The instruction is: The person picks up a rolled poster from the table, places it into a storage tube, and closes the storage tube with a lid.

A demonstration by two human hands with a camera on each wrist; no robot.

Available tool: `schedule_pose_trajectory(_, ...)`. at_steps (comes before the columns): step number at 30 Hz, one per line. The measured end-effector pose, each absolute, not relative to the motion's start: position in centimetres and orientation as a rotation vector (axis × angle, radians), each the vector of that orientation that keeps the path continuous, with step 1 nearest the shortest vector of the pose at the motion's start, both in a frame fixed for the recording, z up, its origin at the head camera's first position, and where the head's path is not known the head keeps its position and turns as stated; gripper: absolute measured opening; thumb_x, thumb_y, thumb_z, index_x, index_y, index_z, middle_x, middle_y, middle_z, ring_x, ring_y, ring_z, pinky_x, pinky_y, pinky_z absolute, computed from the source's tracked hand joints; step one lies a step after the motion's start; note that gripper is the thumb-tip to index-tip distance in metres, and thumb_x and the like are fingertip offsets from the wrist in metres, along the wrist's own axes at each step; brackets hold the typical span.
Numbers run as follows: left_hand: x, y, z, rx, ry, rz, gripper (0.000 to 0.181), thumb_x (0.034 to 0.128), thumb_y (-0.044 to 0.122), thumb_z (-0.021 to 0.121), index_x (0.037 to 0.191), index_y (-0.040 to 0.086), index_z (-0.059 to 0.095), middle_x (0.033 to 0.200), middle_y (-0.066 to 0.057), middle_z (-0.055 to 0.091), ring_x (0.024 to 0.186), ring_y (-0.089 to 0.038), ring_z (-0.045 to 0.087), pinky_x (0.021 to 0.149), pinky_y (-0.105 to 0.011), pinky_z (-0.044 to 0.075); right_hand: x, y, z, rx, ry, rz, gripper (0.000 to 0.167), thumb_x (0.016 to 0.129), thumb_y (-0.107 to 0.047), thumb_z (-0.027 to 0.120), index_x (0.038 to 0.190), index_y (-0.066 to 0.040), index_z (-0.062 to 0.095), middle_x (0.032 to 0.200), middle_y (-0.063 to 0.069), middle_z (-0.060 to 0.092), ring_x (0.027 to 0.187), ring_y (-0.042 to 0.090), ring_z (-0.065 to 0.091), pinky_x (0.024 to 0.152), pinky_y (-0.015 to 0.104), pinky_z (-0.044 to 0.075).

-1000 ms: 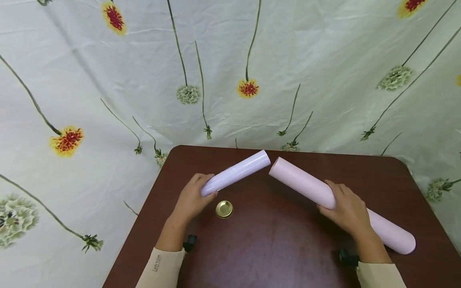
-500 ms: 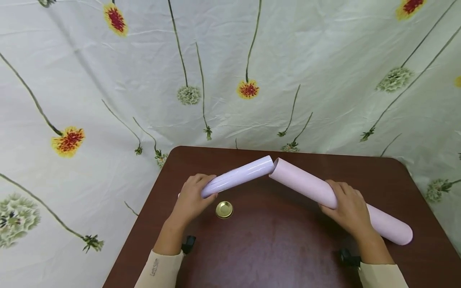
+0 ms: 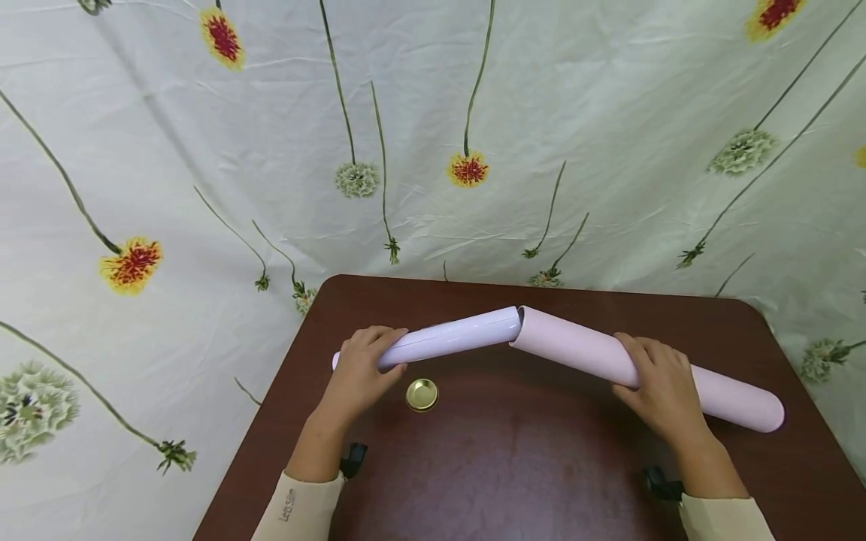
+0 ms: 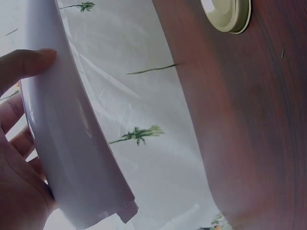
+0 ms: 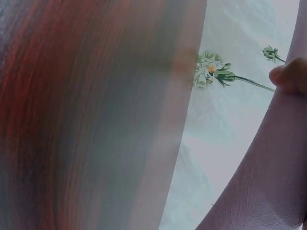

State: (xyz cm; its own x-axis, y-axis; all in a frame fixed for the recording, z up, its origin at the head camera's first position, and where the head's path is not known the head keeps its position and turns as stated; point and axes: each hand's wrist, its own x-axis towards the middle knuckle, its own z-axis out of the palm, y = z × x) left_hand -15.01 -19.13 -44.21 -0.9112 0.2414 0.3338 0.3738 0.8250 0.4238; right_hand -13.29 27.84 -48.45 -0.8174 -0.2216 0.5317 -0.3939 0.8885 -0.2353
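Note:
My left hand (image 3: 361,373) grips a glossy pale lilac roll (image 3: 446,338) near its left end, with the thumb along the near side. The left wrist view shows the same roll (image 4: 76,143) lying across the palm, a small flap sticking out at its lower end. A wider pale pink tube (image 3: 575,342) is held round its middle by my right hand (image 3: 661,387). The lilac roll's right end meets the pink tube's open left end; whether it sits inside the rim cannot be told. In the right wrist view the pink tube (image 5: 273,158) fills the right side, with a thumb on it.
A small round gold-coloured lid (image 3: 422,394) lies on the dark reddish-brown table (image 3: 507,466), right of the left hand. Behind the table hangs a white cloth (image 3: 419,218) printed with flowers. Dark wrist mounts sit below both hands.
The lilac roll's right end has moved right and down, closing the gap to the pink tube's mouth. Both rolls now lie closer to level. The pink tube's right end has risen.

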Motion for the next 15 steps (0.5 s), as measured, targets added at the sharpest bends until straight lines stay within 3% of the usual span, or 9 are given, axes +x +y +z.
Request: schedule_pose_trajectory(15, -14.83, -19.09, -44.12, -0.530, -2.724, -0.695, 0.056, 0.0791, 0.018, 0.086, 0.132, 0.021, 0.068, 0.118, -0.006, 0.065, 0.108, -0.030, 0.061, 0.111, -0.058, 0.033, -13.33, 27.94, -48.15, 0.487, -2.545, 0.404, 0.098, 0.056, -0.010, 0.095, 0.142, -0.015, 0.051, 0.117, 0.021, 0.060, 0.110, 0.043, 0.055, 0.092, 0.060, 0.036)
